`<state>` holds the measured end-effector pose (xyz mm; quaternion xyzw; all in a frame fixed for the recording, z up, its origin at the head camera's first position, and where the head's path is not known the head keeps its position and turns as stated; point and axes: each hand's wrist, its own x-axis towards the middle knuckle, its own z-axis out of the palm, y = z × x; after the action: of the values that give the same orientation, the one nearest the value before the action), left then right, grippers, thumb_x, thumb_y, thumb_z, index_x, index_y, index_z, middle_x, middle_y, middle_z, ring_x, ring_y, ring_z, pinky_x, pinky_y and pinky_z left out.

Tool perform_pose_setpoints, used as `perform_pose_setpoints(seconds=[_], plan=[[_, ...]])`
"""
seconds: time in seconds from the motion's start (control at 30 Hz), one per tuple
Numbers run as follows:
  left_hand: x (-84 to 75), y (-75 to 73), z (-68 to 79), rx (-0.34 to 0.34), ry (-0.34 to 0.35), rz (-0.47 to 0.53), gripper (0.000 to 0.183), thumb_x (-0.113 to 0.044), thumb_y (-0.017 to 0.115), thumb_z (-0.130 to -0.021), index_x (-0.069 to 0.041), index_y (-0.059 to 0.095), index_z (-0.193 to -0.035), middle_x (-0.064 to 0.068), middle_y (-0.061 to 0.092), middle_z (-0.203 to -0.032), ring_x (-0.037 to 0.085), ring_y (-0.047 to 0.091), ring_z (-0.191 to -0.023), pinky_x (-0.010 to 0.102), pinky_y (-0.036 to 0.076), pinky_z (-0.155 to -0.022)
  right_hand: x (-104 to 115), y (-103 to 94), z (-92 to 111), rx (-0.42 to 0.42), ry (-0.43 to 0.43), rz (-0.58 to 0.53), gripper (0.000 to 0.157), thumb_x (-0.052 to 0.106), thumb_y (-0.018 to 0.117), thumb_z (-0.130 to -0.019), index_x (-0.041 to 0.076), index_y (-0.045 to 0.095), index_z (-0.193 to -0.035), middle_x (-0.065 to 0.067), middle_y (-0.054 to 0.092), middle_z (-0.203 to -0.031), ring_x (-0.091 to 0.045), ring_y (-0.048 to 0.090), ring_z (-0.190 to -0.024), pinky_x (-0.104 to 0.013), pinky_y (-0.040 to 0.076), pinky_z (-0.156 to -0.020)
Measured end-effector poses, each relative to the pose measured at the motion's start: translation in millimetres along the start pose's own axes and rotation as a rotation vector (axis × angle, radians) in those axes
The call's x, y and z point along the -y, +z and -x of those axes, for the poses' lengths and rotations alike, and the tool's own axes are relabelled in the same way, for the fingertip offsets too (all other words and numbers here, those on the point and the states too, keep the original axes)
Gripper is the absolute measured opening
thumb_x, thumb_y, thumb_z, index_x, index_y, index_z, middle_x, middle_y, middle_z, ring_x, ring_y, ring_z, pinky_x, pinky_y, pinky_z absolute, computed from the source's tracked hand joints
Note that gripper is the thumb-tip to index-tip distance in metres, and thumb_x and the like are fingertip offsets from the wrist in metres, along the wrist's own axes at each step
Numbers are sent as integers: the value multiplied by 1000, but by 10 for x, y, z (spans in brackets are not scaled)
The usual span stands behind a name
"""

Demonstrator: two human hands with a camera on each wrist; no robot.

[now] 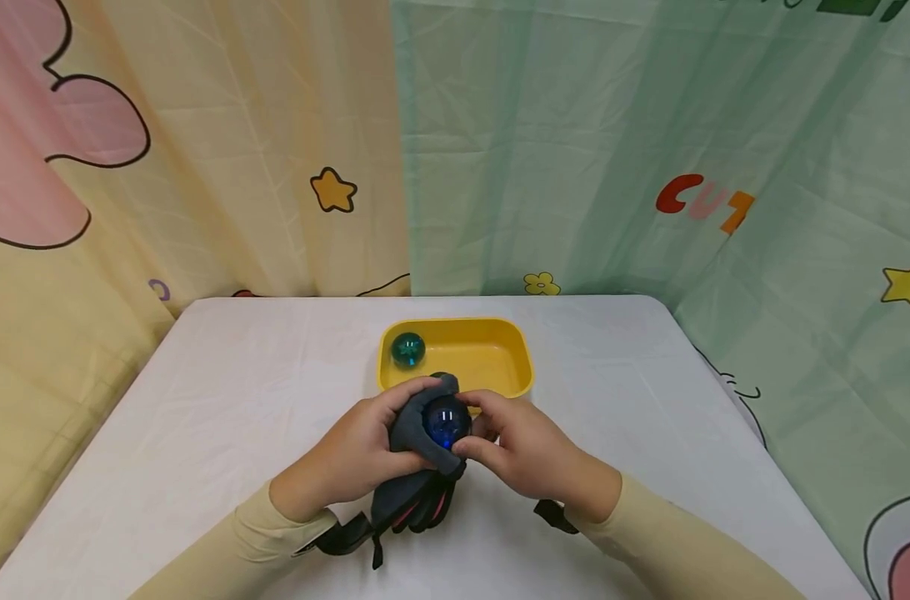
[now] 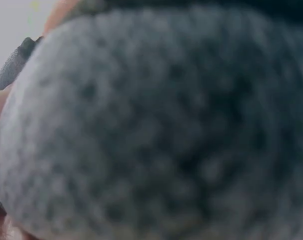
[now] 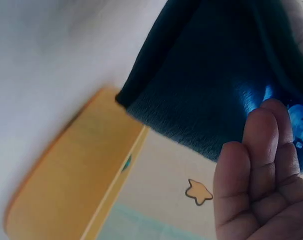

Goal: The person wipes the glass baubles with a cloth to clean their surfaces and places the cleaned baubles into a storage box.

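My left hand (image 1: pixel 353 446) grips a dark grey glove (image 1: pixel 408 432) by its cuff, whose mouth is spread. Black glove fingers with pink streaks hang below. At the cuff's mouth is a clear blue ball (image 1: pixel 447 422), pinched by the thumb and fingers of my right hand (image 1: pixel 536 446). In the right wrist view the ball (image 3: pixel 300 125) glints behind my fingers, right at the cuff's dark lining. Blurred grey cloth of the glove (image 2: pixel 156 125) fills most of the left wrist view.
Just beyond the hands stands a shallow yellow tray (image 1: pixel 511 358), with a clear green ball (image 1: pixel 407 350) at its left end. White cloth covers the table (image 1: pixel 275 367). Printed curtains (image 1: pixel 500 167) hang behind it and at both sides.
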<state>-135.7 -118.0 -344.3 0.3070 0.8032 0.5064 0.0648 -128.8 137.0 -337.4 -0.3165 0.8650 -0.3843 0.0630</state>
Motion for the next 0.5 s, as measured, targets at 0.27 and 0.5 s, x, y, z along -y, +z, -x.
perform_pose_setpoints(seconds=[0.27,0.5], plan=[[28,-2,21,-22,-10,-5,78,-19,90,-85,-16,51,-152,6,68,-141,23,66,-124,29,53,-106,12,17,-4,23,8,37,57,30,67,-105,1,50,-150,2,74,-106,-7,66,-92,-31,60,-90],[33,-15,24,-21,-24,68,80,-15,90,-84,-17,49,-153,5,63,-148,22,65,-129,24,50,-108,28,-16,9,21,-126,325,72,19,73,-100,6,36,-161,-7,72,-132,-17,72,-112,-38,59,-102]])
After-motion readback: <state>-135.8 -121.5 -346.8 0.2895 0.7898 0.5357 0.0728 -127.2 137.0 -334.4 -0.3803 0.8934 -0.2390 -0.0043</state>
